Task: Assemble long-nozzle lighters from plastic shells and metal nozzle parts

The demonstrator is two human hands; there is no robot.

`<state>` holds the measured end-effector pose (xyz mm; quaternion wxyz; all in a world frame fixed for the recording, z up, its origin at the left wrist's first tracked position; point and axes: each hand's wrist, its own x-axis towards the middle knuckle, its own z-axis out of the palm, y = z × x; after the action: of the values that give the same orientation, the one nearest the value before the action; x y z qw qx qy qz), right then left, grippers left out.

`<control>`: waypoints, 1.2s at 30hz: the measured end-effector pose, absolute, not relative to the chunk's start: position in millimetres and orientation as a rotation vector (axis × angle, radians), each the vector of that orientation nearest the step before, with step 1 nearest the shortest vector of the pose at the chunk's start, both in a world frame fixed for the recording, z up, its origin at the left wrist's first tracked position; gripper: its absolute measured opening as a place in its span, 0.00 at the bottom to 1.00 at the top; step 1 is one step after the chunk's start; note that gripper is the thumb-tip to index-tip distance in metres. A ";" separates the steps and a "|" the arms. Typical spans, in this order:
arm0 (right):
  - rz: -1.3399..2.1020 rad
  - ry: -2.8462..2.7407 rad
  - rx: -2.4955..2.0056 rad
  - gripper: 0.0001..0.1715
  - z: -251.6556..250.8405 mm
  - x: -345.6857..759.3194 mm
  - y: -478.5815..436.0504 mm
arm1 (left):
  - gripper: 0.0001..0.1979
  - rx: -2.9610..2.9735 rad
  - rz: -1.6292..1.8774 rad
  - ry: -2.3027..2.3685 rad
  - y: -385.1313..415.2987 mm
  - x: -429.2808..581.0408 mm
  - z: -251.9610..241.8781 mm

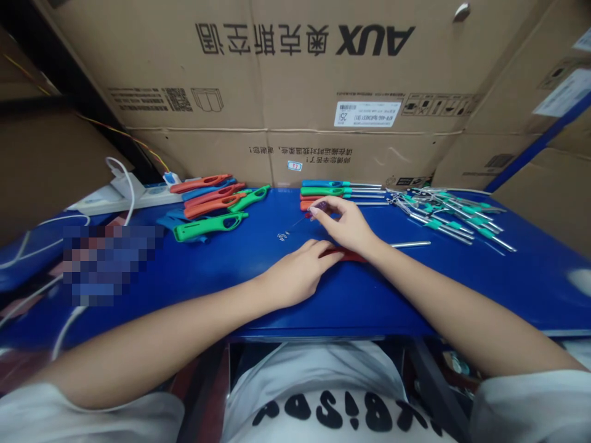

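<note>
My left hand (298, 271) rests on the blue table (207, 277), fingers curled and pressing down on a red lighter body (348, 255) whose metal tube (410, 244) sticks out to the right. My right hand (344, 223) hovers just above it, thumb and fingers pinched on a thin wire-like piece (302, 220) that runs left toward a tiny spring (282, 236) lying on the table.
Red, green and blue lighter shells (215, 206) lie in a heap at the back left. Assembled lighters (341, 191) lie in a row at the back centre. Several metal tubes with teal collars (450, 215) lie at the right. A power strip (124, 195) and cardboard boxes (295, 86) stand behind.
</note>
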<state>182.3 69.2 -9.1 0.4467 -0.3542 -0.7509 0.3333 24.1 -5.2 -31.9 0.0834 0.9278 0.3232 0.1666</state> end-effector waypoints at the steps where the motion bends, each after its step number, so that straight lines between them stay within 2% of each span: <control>1: 0.821 -1.849 -0.877 0.12 -8.1 182.1 68.7 | 0.28 2.760 0.506 0.958 -4.9 23.9 -32.0; 20: 0.854 -1.808 -0.853 0.14 -3.8 190.1 65.7 | 0.23 2.746 0.542 0.881 0.9 18.5 -28.2; 25: 0.859 -1.667 -0.893 0.21 -2.1 193.4 70.7 | 0.22 2.729 0.570 0.862 1.4 17.9 -26.3; 29: 0.874 -1.564 -0.928 0.26 2.5 201.3 78.2 | 0.20 2.633 0.672 0.818 3.7 18.2 -24.9; 34: 0.838 -1.466 -0.918 0.22 16.2 217.8 82.3 | 0.13 2.295 0.913 0.973 13.7 16.7 -26.6; 36: 0.835 -1.450 -0.918 0.21 21.9 222.9 81.9 | 0.13 2.078 1.007 1.074 19.7 15.2 -28.2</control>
<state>222.9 81.9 21.9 0.5782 -0.3923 -0.6201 0.3569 15.2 19.7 -28.2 0.2930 0.7800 0.4034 0.3782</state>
